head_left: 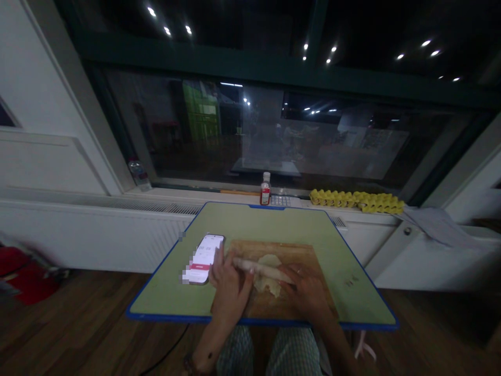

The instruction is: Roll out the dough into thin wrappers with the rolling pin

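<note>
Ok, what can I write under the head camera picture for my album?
Left hand and right hand on a rolling pin, over flattened dough on a wooden board.

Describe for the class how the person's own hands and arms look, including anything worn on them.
The left hand and right hand are gloveless, their fingers blurred. Both forearms show no sleeves. A dark band, perhaps a bracelet, circles the left forearm, with a small dark spot nearby. Blur hides whether rings are worn.
</note>
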Motion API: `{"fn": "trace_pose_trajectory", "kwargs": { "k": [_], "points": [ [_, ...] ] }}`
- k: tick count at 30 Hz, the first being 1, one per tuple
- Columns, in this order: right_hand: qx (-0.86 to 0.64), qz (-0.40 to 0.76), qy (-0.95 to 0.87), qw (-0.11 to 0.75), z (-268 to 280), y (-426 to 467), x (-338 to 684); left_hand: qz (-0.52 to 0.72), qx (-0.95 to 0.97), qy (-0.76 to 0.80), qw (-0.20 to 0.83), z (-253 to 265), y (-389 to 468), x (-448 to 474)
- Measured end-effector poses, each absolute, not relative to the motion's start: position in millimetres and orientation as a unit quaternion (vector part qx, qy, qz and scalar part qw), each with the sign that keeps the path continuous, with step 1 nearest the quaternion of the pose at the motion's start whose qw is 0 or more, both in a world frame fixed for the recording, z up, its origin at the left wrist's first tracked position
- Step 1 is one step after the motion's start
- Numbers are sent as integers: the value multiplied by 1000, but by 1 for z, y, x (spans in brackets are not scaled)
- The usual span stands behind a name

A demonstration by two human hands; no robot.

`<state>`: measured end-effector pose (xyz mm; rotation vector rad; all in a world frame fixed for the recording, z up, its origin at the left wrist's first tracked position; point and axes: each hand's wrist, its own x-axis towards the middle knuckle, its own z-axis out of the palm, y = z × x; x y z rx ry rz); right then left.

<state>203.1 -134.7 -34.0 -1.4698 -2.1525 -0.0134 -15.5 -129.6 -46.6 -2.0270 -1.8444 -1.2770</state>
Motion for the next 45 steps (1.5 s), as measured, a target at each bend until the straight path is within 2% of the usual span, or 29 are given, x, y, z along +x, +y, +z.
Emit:
{"fn": "trace_pose_trajectory", "kwargs": {
  "k": [7,15,19,23,37,45],
  "points": [
    [-524,10,-810,261,-30,-138,201,-302,-761,-566,98,-21,-118,-6],
    [-564,-31,-777,278,-19,-130,190,-268,-786,-553,65,-21,-91,-12],
    [-575,-59,-776,254,-29,-119,183,-250,-797,-546,66,-22,-95,-13],
    [-583,-70,-761,277,-42,-115,183,-244,-801,-542,76,-19,-98,-13],
    [-579,-78,-763,275,-43,-163,172,-253,-823,-503,74,-44,-141,-37],
    [-573,-42,-771,274,-42,-104,188,-201,-817,-535,80,-14,-90,-12]
  ]
}}
